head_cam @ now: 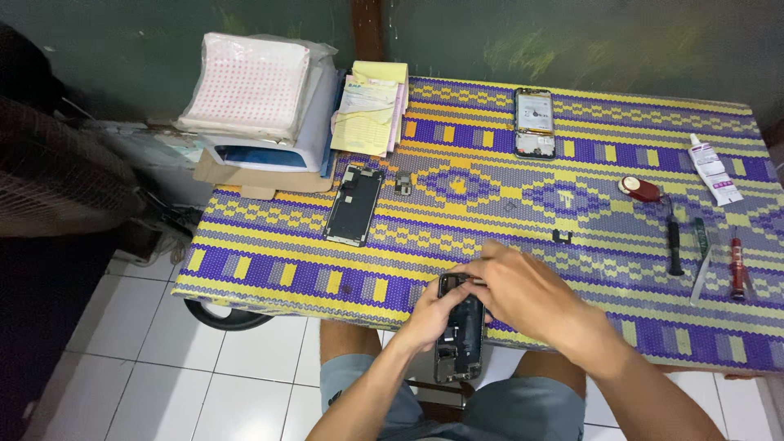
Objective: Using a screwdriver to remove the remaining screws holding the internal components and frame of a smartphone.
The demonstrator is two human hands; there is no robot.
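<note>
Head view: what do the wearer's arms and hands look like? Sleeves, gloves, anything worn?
Both forearms are bare to the frame's bottom edge, no sleeves in sight. The left hand and right hand have no gloves, and no rings, watch or wristband can be seen. No cables or markings on them. Grey shorts show below.

a table [490, 131] under a purple and yellow woven mat holds a detached phone screen [354, 205], an opened phone [535, 122], a stack of yellow and pink paper pads [370, 106], a white tube [713, 169], a small red round container [639, 189] and three hand tools [702, 253] at the right.
</note>
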